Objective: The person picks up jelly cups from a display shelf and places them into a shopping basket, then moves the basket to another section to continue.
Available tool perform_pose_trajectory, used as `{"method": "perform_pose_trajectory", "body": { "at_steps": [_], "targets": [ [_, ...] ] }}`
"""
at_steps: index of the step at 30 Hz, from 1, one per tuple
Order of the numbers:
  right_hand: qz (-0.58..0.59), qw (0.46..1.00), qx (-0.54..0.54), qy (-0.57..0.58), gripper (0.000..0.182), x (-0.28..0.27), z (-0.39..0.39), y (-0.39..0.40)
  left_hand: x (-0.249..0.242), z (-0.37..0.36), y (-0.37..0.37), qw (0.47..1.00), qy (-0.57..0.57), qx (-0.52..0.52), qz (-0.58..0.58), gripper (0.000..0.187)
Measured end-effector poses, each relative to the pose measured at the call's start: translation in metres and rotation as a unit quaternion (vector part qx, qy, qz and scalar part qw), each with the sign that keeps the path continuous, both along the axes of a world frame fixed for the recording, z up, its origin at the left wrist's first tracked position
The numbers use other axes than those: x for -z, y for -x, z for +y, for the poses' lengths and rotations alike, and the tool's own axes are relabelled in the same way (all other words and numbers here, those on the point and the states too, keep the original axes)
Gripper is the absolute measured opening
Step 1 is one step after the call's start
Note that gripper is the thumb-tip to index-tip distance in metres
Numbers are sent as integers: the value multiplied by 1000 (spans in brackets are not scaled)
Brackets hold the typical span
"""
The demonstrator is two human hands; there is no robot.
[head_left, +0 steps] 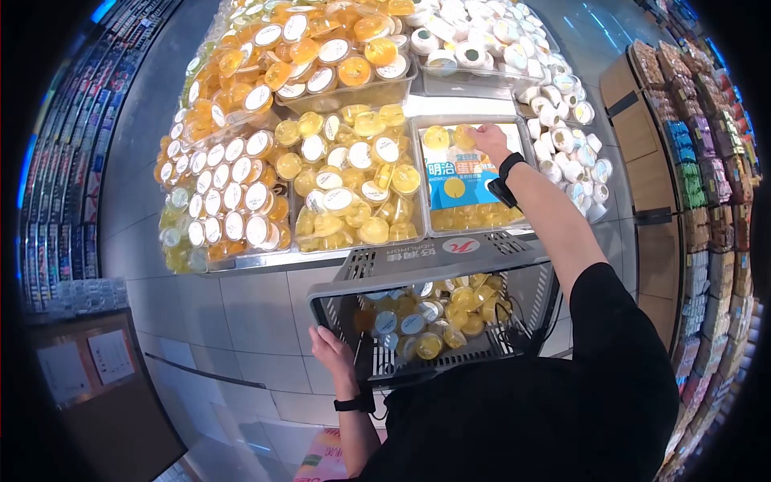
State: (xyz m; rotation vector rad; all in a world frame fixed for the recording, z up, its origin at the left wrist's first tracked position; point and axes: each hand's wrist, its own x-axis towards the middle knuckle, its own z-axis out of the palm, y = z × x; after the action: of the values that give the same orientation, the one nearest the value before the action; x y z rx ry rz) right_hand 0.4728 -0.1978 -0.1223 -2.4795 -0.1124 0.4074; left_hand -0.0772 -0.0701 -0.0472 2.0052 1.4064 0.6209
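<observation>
My right hand (491,141) reaches forward over a clear tray, its fingers closed on the edge of a yellow jelly cup (463,136). Another yellow jelly cup (436,137) lies just left of it. Both are at the top of a blue and white printed sign (459,181) that covers much of this tray. My left hand (332,351) is against the left side of a grey shopping basket (321,291), fingers stretched out along it. Inside the basket lies a pile of yellow jelly cups (470,305), some with white or bluish lids.
Beyond the basket, a display holds trays of orange jelly cups (354,71), yellow jelly cups (373,230) and white-lidded cups (472,55). Packed shelves (697,193) stand on the right. A dark cabinet (104,402) is at lower left, with tall shelves behind it.
</observation>
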Motion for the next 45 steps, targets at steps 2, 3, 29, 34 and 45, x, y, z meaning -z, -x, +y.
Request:
{"method": "perform_pose_trajectory", "body": {
  "at_steps": [2, 3, 29, 34, 45],
  "targets": [
    [37, 998, 15, -54, 50, -1, -2, 2, -1, -1, 1, 1000, -2, -2, -2, 30],
    [75, 991, 30, -109, 50, -1, -4, 4, -2, 0, 2, 1000, -1, -3, -3, 30],
    [33, 951, -293, 96, 102, 13, -35, 347, 3, -2, 3, 1000, -27, 11, 9, 34],
    [30, 911, -370, 181, 92, 22, -19, 337, 6, 0, 2, 999, -33, 10, -24, 35],
    [232, 833, -481, 145, 86, -18, -15, 311, -1, -5, 1, 999, -37, 16, -14, 34]
  ]
}}
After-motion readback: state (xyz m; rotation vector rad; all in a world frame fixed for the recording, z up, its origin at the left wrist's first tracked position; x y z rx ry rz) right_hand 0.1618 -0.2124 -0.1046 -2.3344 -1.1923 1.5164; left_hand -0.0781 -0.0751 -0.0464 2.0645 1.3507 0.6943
